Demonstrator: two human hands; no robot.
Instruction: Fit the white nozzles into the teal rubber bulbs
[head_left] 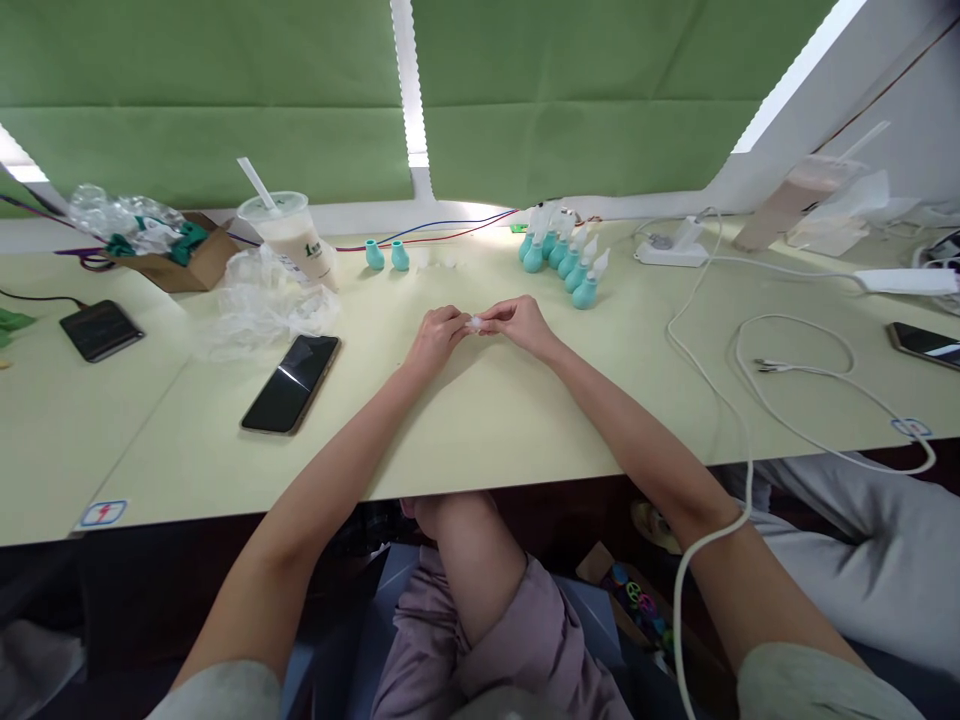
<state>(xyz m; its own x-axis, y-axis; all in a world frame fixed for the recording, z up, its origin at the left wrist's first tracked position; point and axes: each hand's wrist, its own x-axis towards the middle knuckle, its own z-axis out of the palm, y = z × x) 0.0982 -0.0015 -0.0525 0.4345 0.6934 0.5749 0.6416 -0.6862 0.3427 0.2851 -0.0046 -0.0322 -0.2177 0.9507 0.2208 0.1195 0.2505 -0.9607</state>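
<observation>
Fingers (454,314) of both hands pinched on one small translucent piece (475,324)

Head view: at the centre of the frame, the left hand (433,342) and the right hand (525,325) meet just above or on the table (487,430); which of the two cannot be told. Thumb and fingertips on each side are pressed together on the piece, which sits between them and is too small and partly covered to show its shape.

Right of upper centre stands a cluster of turquoise bulbs (585,292), with pointed clear tips (602,262) on those nearest the person. Left of upper centre, two open-necked bulbs (400,257) stand upright near each other, no tip on either. Just beside them lie a few small clear bits (450,263), blurred at this distance.

The step in hand appears to be fine two-handed work on the piece, perhaps joining or adjusting its parts. Judging by the grip, the next move calls for one hand to steady the piece while the other works it lightly, without squeezing so hard that it slips.
</observation>
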